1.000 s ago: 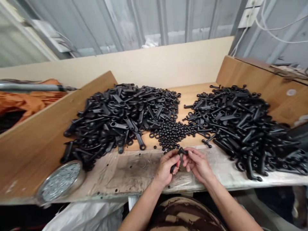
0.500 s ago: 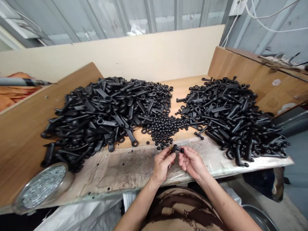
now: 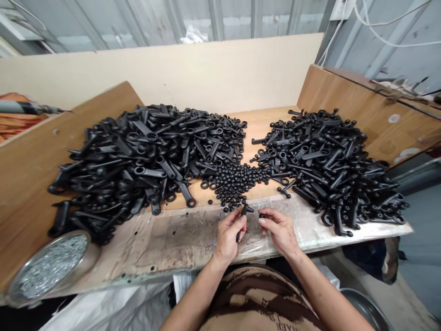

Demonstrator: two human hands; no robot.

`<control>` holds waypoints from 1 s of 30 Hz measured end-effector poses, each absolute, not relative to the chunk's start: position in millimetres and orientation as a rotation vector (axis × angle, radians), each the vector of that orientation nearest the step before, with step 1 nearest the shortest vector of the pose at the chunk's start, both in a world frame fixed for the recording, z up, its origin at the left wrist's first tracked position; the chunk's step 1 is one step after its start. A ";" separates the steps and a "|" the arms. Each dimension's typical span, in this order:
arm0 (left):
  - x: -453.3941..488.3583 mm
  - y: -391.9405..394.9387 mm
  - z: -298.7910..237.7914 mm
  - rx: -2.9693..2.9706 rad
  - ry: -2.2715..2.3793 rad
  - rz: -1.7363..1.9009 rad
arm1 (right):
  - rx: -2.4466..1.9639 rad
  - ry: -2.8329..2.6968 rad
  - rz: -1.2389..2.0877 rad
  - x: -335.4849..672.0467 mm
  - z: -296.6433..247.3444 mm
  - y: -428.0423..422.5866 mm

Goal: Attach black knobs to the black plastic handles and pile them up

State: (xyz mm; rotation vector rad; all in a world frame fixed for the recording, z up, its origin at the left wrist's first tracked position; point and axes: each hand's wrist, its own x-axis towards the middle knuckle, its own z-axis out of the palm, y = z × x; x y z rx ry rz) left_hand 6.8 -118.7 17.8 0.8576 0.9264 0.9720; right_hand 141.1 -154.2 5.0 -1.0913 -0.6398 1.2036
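My left hand (image 3: 229, 234) is closed round a black lever-shaped part (image 3: 243, 214), whose upper end sticks out above the fingers. My right hand (image 3: 279, 228) pinches a small black ring (image 3: 262, 215) just to the right of that end, a short gap apart. Both hands hover over the plastic-covered front strip of the bench (image 3: 172, 239). Just beyond them lies a patch of small black rings (image 3: 237, 181). A big heap of black lever parts (image 3: 144, 156) lies to the left and another heap (image 3: 327, 161) to the right.
A round metal dish of small silvery pieces (image 3: 48, 266) sits at the bench's front left corner. Wooden side boards (image 3: 41, 161) (image 3: 361, 110) and a pale back board (image 3: 193, 78) wall in the bench. A metal bowl rim (image 3: 365, 308) shows low on the right.
The hands have drawn slightly apart: the right hand's ring now sits clear of the lever's end. The view has also shifted a little.
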 end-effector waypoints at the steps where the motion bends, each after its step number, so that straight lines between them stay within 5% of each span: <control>1: 6.6 -119.8 18.0 0.854 0.916 0.966 | -1.156 -0.694 1.149 142.7 5.6 -155.1; 10: 8.0 -131.2 8.6 1.032 0.889 0.908 | -1.289 -1.097 0.980 148.4 8.0 -158.3; 30: -0.4 -136.4 8.7 1.585 0.950 0.905 | -0.902 -0.599 1.335 144.6 0.0 -163.9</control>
